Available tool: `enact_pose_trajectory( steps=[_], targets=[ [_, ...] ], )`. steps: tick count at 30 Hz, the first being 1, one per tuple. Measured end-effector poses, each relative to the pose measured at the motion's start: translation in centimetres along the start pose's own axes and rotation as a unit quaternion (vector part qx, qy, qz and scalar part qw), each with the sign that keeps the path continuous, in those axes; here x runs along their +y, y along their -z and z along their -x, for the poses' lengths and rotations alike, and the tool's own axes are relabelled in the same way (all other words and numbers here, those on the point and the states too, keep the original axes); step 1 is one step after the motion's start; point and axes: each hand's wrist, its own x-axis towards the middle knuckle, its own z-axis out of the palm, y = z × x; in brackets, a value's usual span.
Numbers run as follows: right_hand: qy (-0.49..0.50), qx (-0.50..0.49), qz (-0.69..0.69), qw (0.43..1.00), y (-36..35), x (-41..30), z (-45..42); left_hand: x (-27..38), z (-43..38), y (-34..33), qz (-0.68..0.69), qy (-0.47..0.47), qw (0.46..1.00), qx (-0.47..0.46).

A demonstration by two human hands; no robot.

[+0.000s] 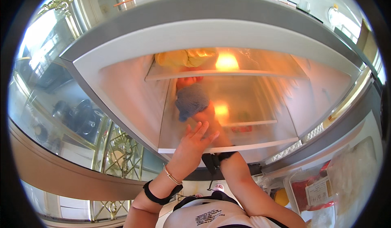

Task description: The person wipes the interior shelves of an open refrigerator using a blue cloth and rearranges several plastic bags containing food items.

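Observation:
My right arm reaches into an open refrigerator compartment, and my right hand (203, 115) is at a fuzzy blue-grey cloth (192, 101) on the left side, over the lower glass shelf (262, 144). The cloth is bunched against the hand and hides much of it; reddish shapes show just beyond, and I cannot tell whether they are fingertips or a reflection. My left hand (194, 142) is nearer the shelf's front left edge, palm down, fingers apart and holding nothing. Whether it touches the glass is unclear.
A yellow item (186, 57) lies on the upper shelf at the left. Packed food in a clear tray (311, 191) and plastic bags (351, 173) are at the lower right. A curved railing (76, 179) runs along the left.

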Motion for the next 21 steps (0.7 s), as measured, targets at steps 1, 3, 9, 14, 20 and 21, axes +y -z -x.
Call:
enact_pose_trajectory(
  steps=[1,3,9,14,20,21],
  targets=[
    [0.001,-0.006,0.003,1.000,0.2,-0.5,1.2,-0.1,0.2,0.0,-0.002,-0.004,1.000,0.009],
    [0.014,-0.031,0.013,0.999,0.2,-3.0,3.7,-0.1,0.4,0.1,0.001,-0.011,1.000,0.017],
    [0.199,0.002,0.125,0.972,-0.2,-14.2,10.1,0.7,0.0,0.3,-0.009,-0.005,1.000,-0.011],
    [0.309,0.101,0.074,0.943,-2.4,-16.9,10.6,0.9,0.1,0.2,-0.006,-0.003,1.000,-0.004],
    [0.343,0.170,0.136,0.914,-2.1,-16.2,10.2,0.8,0.0,0.1,-0.008,-0.005,1.000,0.002],
    [0.341,0.186,0.149,0.909,-2.1,-14.8,10.8,0.7,0.0,0.1,-0.008,-0.002,1.000,0.005]
  ],
)
